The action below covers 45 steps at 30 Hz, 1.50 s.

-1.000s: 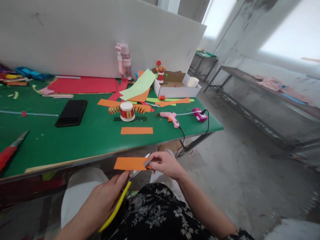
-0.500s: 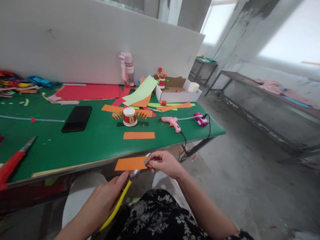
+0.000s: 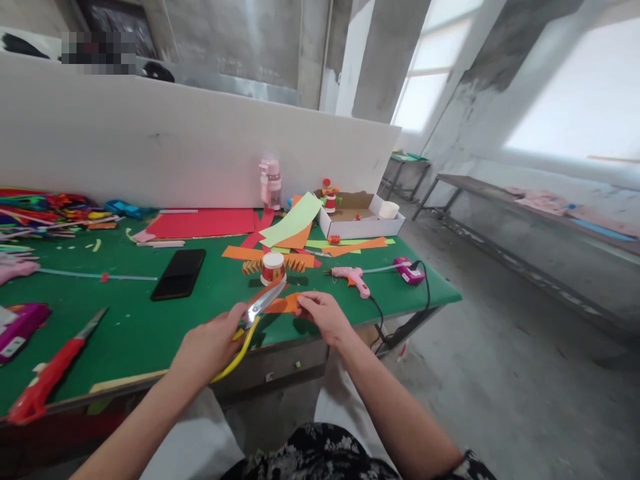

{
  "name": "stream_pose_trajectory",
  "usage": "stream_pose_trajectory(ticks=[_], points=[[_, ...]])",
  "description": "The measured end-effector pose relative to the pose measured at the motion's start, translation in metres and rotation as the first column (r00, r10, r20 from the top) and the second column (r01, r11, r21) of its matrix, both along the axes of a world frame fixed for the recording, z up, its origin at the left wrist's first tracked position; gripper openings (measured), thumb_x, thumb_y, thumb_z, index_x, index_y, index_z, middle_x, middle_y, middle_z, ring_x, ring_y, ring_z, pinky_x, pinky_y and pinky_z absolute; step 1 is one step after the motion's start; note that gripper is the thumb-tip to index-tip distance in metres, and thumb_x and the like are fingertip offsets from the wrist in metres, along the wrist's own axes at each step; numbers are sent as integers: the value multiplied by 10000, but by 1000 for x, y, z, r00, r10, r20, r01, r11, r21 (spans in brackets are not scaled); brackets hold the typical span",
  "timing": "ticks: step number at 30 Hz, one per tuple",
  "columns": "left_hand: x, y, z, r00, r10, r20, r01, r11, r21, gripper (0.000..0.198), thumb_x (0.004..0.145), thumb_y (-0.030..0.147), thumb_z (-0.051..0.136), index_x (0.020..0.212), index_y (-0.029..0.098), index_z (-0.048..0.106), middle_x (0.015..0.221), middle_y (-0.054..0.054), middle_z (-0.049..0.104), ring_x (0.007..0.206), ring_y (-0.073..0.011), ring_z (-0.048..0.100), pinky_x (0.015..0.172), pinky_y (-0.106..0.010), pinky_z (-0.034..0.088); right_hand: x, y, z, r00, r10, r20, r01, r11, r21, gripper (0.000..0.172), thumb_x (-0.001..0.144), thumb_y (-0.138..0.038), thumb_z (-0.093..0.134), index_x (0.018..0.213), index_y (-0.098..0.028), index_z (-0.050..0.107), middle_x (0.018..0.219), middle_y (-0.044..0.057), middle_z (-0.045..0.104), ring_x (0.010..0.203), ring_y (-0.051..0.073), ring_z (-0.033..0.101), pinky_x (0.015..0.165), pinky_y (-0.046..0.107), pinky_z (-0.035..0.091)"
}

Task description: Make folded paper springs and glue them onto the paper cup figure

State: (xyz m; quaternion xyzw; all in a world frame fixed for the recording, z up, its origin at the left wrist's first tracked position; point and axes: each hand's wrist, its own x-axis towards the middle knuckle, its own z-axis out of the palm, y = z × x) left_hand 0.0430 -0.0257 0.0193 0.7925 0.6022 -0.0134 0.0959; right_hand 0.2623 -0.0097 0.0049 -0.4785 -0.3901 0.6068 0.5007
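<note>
My left hand (image 3: 213, 343) is closed around scissors (image 3: 264, 301) with yellow handles, their metal blades pointing up and to the right. A darker orange paper piece shows just behind the blades, partly hidden; it appears to be in my left hand too. My right hand (image 3: 326, 317) pinches the right end of an orange paper strip (image 3: 284, 305) at the table's front part. Just beyond stands a red and white paper cup (image 3: 273, 269) with folded orange paper arms (image 3: 296, 264) at its sides.
A pink glue gun (image 3: 353, 277) lies at the right, its cord hanging over the edge. A black phone (image 3: 179, 275) and a red-handled knife-like tool (image 3: 60, 373) lie left. Coloured paper (image 3: 293, 220), a pink bottle (image 3: 271, 183) and a white box (image 3: 365, 229) stand or lie behind.
Both hands have moved up from below the table edge to over the table. My right hand has let go of the previous orange piece and now holds the strip lying on the table. The view has tilted up.
</note>
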Motion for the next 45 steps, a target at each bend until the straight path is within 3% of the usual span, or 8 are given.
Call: stream_pose_trajectory(ticks=[7,10,13,15,19,22,29,45], points=[[-32,18,-24,996,-93,0,93,995,20,413,884,299,394,1262,273,559,1111,-93,682,1014,-288,655,698,-320,473,6,-2,2,995,-94,-25,94,995,14,268,549,-354,811,700,-179,674,630,-24,644,584,106,570,682,263,507],[-46,19,-33,993,-118,10,117,991,58,457,880,311,376,1284,288,588,1037,-93,656,928,-273,660,644,-309,462,18,-3,-4,991,-132,-22,132,991,21,268,571,-364,791,696,-186,633,674,-21,644,594,106,592,692,273,520],[-59,22,-42,980,-179,88,172,982,80,465,877,353,380,1263,270,626,932,-86,633,803,-238,644,638,-302,459,36,4,-9,967,-210,141,197,975,102,248,625,-376,726,738,-188,610,688,-12,641,594,116,608,686,289,535],[-65,24,-45,958,-244,151,223,965,138,458,875,385,397,1238,263,648,883,-84,634,775,-231,624,669,-311,465,51,15,-11,903,-290,317,239,952,191,214,668,-368,666,766,-187,606,693,-2,648,585,127,608,648,288,532],[-60,27,-38,937,-282,206,204,921,331,431,903,457,387,1140,257,687,876,-89,670,806,-255,615,737,-362,483,68,49,-10,795,-371,480,271,925,266,107,690,-285,624,732,-186,632,648,-7,637,547,131,567,576,265,483],[-42,26,-29,928,-288,238,163,885,435,442,921,488,379,1110,229,682,944,-97,693,875,-266,627,786,-386,500,63,70,-11,747,-370,553,240,925,296,55,691,-230,625,695,-191,664,636,-10,651,580,144,583,604,262,473],[-18,17,-35,928,-312,205,148,813,564,413,951,413,372,1056,178,696,972,-121,679,883,-255,623,786,-376,503,34,82,-21,684,-330,651,147,936,320,173,755,-193,581,609,-175,672,589,-7,659,634,163,625,648,241,457],[-35,8,-39,930,-288,231,111,815,569,381,949,414,396,1007,192,701,975,-108,681,892,-247,628,784,-361,504,26,81,-34,753,-305,583,152,943,298,202,777,-259,570,781,-166,749,563,-7,644,562,142,606,587,230,463]])
